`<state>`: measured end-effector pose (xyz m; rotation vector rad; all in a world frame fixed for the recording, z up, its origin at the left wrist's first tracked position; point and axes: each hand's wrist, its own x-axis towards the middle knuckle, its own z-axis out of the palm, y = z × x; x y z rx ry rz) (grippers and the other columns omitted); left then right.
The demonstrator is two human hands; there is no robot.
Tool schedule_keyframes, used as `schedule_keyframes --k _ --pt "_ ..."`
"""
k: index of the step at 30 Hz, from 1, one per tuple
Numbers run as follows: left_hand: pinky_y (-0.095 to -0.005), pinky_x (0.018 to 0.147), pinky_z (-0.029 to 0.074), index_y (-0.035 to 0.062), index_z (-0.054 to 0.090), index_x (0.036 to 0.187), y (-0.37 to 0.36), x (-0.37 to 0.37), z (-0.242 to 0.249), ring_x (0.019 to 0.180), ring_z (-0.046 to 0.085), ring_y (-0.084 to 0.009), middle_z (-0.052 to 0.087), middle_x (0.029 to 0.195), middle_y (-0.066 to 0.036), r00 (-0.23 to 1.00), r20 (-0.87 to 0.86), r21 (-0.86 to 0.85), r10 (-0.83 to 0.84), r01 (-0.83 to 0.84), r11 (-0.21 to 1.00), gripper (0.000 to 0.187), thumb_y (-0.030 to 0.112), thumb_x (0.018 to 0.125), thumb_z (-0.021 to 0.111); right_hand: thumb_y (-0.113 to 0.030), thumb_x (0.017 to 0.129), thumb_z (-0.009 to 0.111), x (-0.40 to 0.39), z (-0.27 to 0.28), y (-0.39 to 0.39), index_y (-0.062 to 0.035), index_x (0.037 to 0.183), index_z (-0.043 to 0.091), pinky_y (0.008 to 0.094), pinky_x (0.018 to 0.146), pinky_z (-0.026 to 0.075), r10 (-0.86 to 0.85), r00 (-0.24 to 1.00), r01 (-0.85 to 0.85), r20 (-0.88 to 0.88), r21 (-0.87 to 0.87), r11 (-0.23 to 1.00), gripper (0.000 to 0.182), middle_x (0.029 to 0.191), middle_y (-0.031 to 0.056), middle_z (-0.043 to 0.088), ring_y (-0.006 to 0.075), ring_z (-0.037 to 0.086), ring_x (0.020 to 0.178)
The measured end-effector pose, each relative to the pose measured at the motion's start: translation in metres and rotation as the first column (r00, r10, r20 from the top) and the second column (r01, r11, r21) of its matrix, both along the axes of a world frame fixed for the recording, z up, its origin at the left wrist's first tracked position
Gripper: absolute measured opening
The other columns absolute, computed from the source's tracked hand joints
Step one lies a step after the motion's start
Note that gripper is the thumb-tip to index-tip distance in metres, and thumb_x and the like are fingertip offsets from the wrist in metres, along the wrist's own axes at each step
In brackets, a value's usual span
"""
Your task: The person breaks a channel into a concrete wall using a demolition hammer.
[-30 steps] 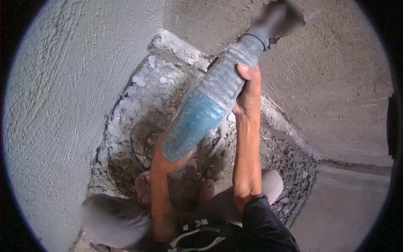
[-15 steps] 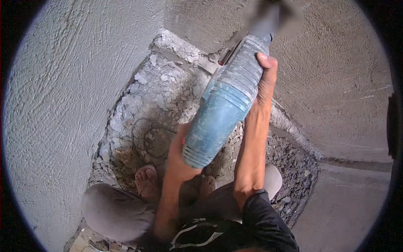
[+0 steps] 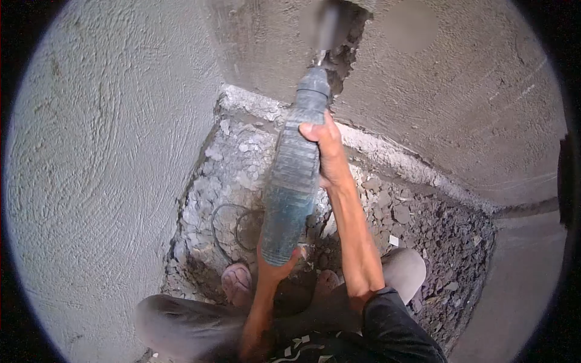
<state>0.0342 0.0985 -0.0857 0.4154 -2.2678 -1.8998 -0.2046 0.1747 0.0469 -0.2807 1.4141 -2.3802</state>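
Observation:
A dusty blue-grey demolition hammer [image 3: 293, 175] points away from me, its nose toward the wall. My left hand [image 3: 276, 269] is closed around its rear end, fingers partly hidden beneath the body. Farther forward, my right hand [image 3: 327, 145] grips the ribbed housing from the right side, thumb over the top. The metal bit [image 3: 321, 58] sticks out of the nose and overlaps a dark, rough-edged groove [image 3: 346, 63] in the brown plaster wall [image 3: 436, 103]. A blurred patch covers the bit's far part.
A grey textured wall [image 3: 115, 151] rises on the left. Broken rubble [image 3: 436, 254] covers the floor, with a looped cable [image 3: 219, 227] by my left foot [image 3: 237, 281]. A pale ledge [image 3: 387, 151] runs along the wall's base. A small white chip [image 3: 393, 241] lies near my right knee [image 3: 404, 272].
The hammer has swung left and now points more straight ahead, both hands still on it. My view has shifted, bringing the groove in the wall into sight.

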Motion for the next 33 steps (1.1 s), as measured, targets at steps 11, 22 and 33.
schedule_keyframes --k 11,22,33 --pt "-0.0357 0.084 0.051 -0.0008 0.056 0.12 0.003 0.009 0.007 0.095 0.065 -0.0191 0.067 0.106 -0.01 0.993 0.116 -0.045 -0.016 0.021 0.999 0.057 0.015 0.071 0.082 -0.02 0.082 0.068 0.006 -0.01 0.004 -0.0003 0.127 0.047 0.0314 0.082 0.05 0.017 0.997 -0.012 0.081 -0.06 0.998 0.053 0.103 0.0088 0.058 0.0163 0.058 0.093" --pt "-0.0331 0.083 0.052 0.0012 0.047 0.123 0.046 -0.007 0.052 0.093 0.064 -0.0173 0.064 0.102 -0.01 0.964 -0.165 0.039 0.209 -0.206 0.978 0.062 0.011 0.072 0.08 -0.028 0.085 0.064 -0.01 -0.016 0.016 -0.0015 0.128 0.05 0.0302 0.075 0.051 0.102 0.982 -0.083 0.16 -0.124 0.989 0.053 0.101 0.0062 0.058 0.0154 0.059 0.085" --pt "-0.038 0.085 0.052 0.0007 0.048 0.121 0.056 -0.012 0.05 0.092 0.065 -0.0226 0.064 0.104 -0.013 0.985 -0.127 0.056 0.115 -0.108 0.993 0.064 0.016 0.069 0.082 -0.044 0.078 0.068 -0.02 0.02 0.027 0.0001 0.104 0.06 0.0475 0.068 0.06 0.195 0.933 -0.139 0.302 -0.198 0.97 0.052 0.085 0.0152 0.065 0.0287 0.067 0.069"
